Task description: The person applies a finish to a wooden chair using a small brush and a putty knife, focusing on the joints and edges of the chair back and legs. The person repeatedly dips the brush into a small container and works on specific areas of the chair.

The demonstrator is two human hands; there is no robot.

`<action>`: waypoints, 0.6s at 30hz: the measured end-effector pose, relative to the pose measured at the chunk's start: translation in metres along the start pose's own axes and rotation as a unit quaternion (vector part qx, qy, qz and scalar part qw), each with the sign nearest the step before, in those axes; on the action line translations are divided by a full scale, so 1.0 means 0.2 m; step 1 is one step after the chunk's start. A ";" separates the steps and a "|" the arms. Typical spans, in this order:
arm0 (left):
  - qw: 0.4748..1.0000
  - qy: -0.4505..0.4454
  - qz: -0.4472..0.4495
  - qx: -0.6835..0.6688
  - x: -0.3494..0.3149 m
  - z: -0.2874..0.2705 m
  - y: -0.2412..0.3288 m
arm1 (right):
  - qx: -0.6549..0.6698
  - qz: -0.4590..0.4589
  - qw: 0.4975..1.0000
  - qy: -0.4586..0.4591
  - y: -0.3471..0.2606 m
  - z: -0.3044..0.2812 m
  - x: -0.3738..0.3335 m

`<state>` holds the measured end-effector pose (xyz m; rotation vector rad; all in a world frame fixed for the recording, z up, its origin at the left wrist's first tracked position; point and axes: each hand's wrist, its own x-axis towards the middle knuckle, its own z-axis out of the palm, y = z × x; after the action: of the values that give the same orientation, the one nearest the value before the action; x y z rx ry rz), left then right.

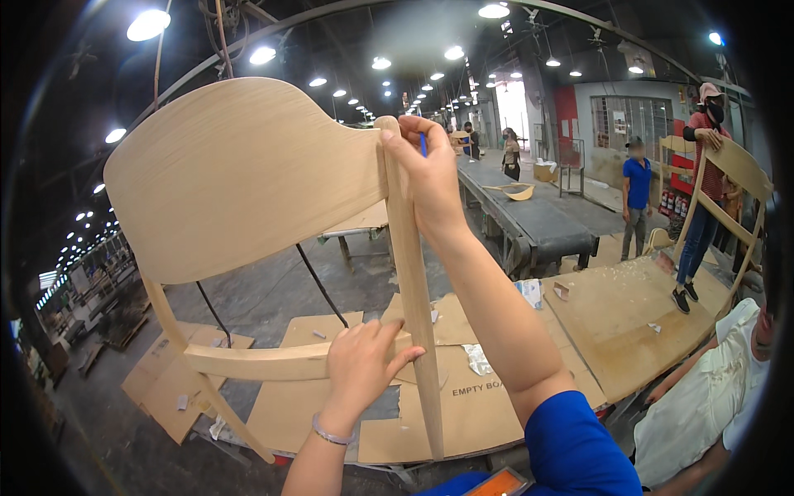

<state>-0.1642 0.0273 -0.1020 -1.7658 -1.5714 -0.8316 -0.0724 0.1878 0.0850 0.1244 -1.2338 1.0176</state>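
And here, in the near middle, the chair frame [248, 240] stands over cardboard [289, 413]: back panel [236, 169] and lower rail [260, 362] already set between the posts [411, 289], no seat showing! Right hand [426, 169] grasping the right post's top, blue object [423, 145] between fingers; left hand [364, 360] loosely over the rail, thumb extended. What's left? Can't tell.

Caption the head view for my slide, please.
Left hand on the lower rail and right hand at the top of a post, pale wooden chair frame.
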 end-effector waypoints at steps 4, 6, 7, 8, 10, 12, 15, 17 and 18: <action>1.000 -0.003 -0.002 0.007 -0.03 -0.01 0.02 | 0.010 0.014 1.000 0.000 -0.01 -0.01 0.01; 1.000 0.005 -0.001 0.006 -0.02 -0.01 0.02 | 0.101 0.065 0.993 0.000 -0.02 -0.03 0.04; 1.000 0.010 -0.002 0.004 -0.01 0.00 0.02 | 0.042 0.036 0.998 -0.017 -0.01 -0.04 0.05; 1.000 0.020 -0.002 0.003 0.01 0.00 0.01 | -0.015 -0.003 0.999 -0.029 0.00 -0.02 0.08; 1.000 0.022 -0.005 0.010 0.03 0.01 0.01 | -0.074 -0.049 0.995 -0.039 0.02 -0.02 0.10; 1.000 0.022 -0.010 0.013 0.04 0.02 0.01 | -0.042 -0.060 0.997 0.001 0.03 -0.05 0.11; 0.999 0.024 -0.020 0.020 0.05 0.05 0.01 | -0.024 -0.103 0.993 0.058 0.02 -0.15 0.10; 0.999 0.021 -0.028 0.029 0.05 0.06 0.01 | 0.000 -0.130 0.990 0.053 0.00 -0.26 0.06; 0.999 0.018 -0.038 0.034 0.05 0.07 0.01 | -0.013 -0.134 0.989 0.069 -0.01 -0.30 0.04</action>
<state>-0.1600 0.0447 -0.1031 -1.6451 -1.6322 -0.8315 -0.0291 0.2263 0.0691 0.1912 -1.0711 0.7639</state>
